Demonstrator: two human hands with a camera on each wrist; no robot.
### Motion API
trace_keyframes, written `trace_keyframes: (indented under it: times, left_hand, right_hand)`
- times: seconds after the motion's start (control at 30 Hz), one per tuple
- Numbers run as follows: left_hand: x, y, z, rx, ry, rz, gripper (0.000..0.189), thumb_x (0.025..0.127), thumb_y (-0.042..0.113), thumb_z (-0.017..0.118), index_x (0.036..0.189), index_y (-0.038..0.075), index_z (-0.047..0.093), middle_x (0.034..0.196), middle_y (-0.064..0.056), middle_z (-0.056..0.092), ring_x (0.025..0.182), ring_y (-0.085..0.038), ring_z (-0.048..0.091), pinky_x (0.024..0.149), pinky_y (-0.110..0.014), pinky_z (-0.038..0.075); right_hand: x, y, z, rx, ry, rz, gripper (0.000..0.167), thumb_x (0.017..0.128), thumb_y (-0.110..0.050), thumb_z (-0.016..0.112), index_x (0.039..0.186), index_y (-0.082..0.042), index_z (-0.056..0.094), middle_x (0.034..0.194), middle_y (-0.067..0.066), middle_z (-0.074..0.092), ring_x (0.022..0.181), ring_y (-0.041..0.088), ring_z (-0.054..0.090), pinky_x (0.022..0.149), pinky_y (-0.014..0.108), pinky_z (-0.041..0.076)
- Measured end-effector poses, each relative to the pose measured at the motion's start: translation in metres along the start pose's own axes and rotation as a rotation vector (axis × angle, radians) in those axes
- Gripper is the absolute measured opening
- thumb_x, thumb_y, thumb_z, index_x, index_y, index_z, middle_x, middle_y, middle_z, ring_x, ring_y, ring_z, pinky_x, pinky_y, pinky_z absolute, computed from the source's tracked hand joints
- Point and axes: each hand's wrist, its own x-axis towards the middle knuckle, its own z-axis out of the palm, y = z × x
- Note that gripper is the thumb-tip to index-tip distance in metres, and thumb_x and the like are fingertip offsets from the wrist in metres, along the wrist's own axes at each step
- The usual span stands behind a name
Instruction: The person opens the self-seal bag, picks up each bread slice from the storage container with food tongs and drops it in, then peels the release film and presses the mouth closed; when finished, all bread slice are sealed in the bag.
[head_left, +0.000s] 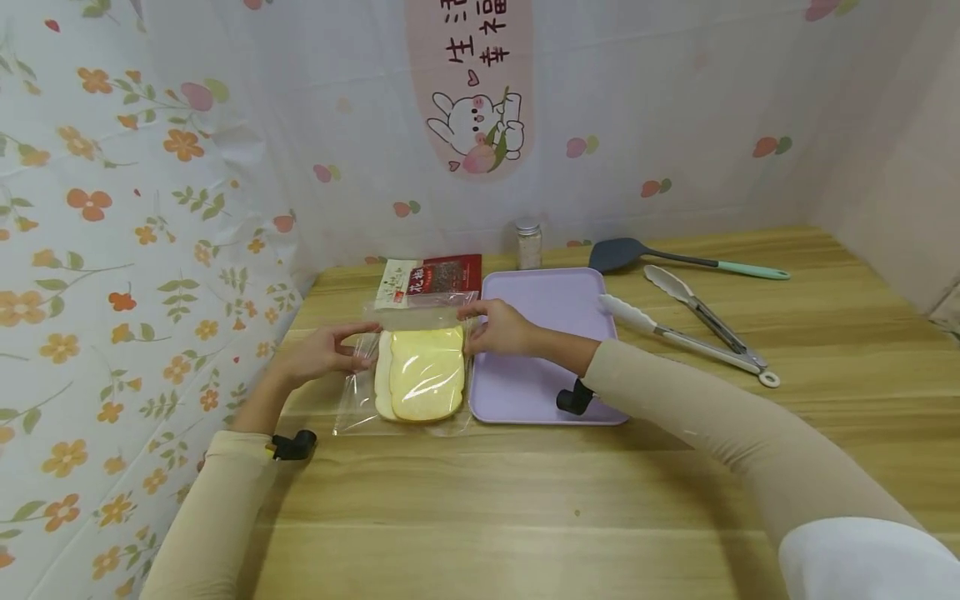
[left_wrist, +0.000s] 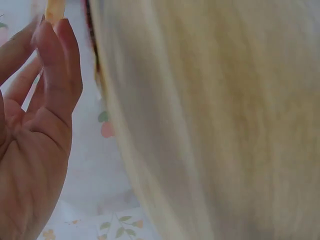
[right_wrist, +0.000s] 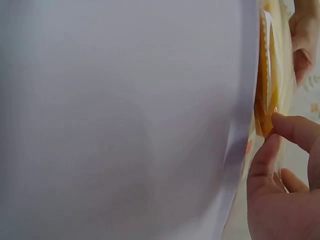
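Observation:
Two slices of bread [head_left: 427, 375] lie overlapped inside a clear plastic bag [head_left: 351, 412] on the wooden table. From the left side, my left hand [head_left: 315, 357] pinches the bag's edge between thumb and fingers. My right hand [head_left: 501, 329] pinches the upper right edge of the same bag, beside the lilac tray [head_left: 517, 396]. In the right wrist view, the thumb and a finger of that hand [right_wrist: 285, 210] meet on the clear film at the bread's corner. The left wrist view shows my left hand [left_wrist: 45, 115] with its fingertips at a pale yellow edge; the rest is cut off.
Behind the bag lies a red and white seasoning packet [head_left: 442, 279]. A small lidded jar [head_left: 528, 246] stands at the back. To the tray's right are a dark spatula with a mint handle [head_left: 753, 270] and spread tongs [head_left: 701, 340], one tip over the tray's rim.

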Motion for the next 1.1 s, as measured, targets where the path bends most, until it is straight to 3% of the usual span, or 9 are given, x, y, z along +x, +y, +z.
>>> trace_keyframes:
  times: [0.27, 0.47, 0.57, 0.67, 0.83, 1.1]
  left_hand:
    - [0.003, -0.004, 0.002, 0.055, 0.007, -0.006, 0.066, 0.089, 0.000, 0.071, 0.148, -0.005, 0.040, 0.151, -0.025, 0.040, 0.077, -0.008, 0.064, 0.069, -0.025, 0.055]
    - [0.003, -0.007, 0.001, 0.239, 0.026, 0.028, 0.064, 0.091, 0.002, 0.070, 0.146, -0.009, 0.039, 0.142, -0.034, 0.044, 0.085, -0.017, 0.069, 0.074, -0.024, 0.053]
    - [0.003, -0.004, 0.000, 0.374, 0.106, 0.011, 0.061, 0.091, 0.009, 0.072, 0.143, -0.007, 0.045, 0.138, -0.032, 0.051, 0.085, -0.025, 0.070, 0.074, -0.028, 0.054]
    - [0.004, 0.004, 0.003, 0.433, 0.214, -0.025, 0.059, 0.090, 0.014, 0.074, 0.141, -0.003, 0.050, 0.137, -0.029, 0.053, 0.093, -0.034, 0.068, 0.074, -0.036, 0.055]
    - [0.009, 0.021, 0.017, 0.439, 0.347, -0.033, 0.062, 0.090, 0.022, 0.075, 0.144, 0.005, 0.050, 0.143, -0.027, 0.048, 0.112, -0.043, 0.059, 0.081, -0.050, 0.055]
    - [0.021, 0.055, 0.051, 0.349, 0.447, 0.095, 0.071, 0.088, 0.026, 0.078, 0.149, 0.012, 0.045, 0.155, -0.015, 0.038, 0.121, -0.045, 0.053, 0.088, -0.057, 0.051]
  right_hand:
    - [0.006, 0.009, 0.006, 0.018, 0.002, 0.008, 0.065, 0.077, 0.012, 0.073, 0.137, 0.010, 0.049, 0.137, 0.025, 0.053, 0.095, 0.030, 0.070, 0.074, 0.028, 0.058]
    - [0.005, 0.003, 0.004, -0.102, 0.014, 0.031, 0.066, 0.077, 0.004, 0.078, 0.138, 0.003, 0.053, 0.137, 0.023, 0.055, 0.099, 0.028, 0.069, 0.074, 0.027, 0.057]
    - [0.005, -0.002, -0.001, -0.216, 0.033, 0.039, 0.065, 0.078, -0.004, 0.080, 0.138, 0.000, 0.055, 0.134, 0.021, 0.059, 0.108, 0.028, 0.065, 0.081, 0.030, 0.054]
    - [0.004, -0.005, -0.007, -0.287, 0.064, 0.041, 0.063, 0.078, -0.008, 0.080, 0.137, -0.001, 0.057, 0.131, 0.020, 0.062, 0.108, 0.028, 0.066, 0.086, 0.033, 0.053]
    - [-0.003, -0.003, -0.019, -0.321, 0.092, 0.016, 0.058, 0.083, -0.009, 0.076, 0.137, -0.001, 0.056, 0.133, 0.023, 0.059, 0.098, 0.028, 0.070, 0.086, 0.036, 0.055]
    - [-0.022, 0.001, -0.040, -0.254, 0.198, -0.082, 0.059, 0.085, -0.010, 0.076, 0.140, -0.002, 0.055, 0.139, 0.019, 0.056, 0.104, 0.031, 0.068, 0.086, 0.040, 0.056]
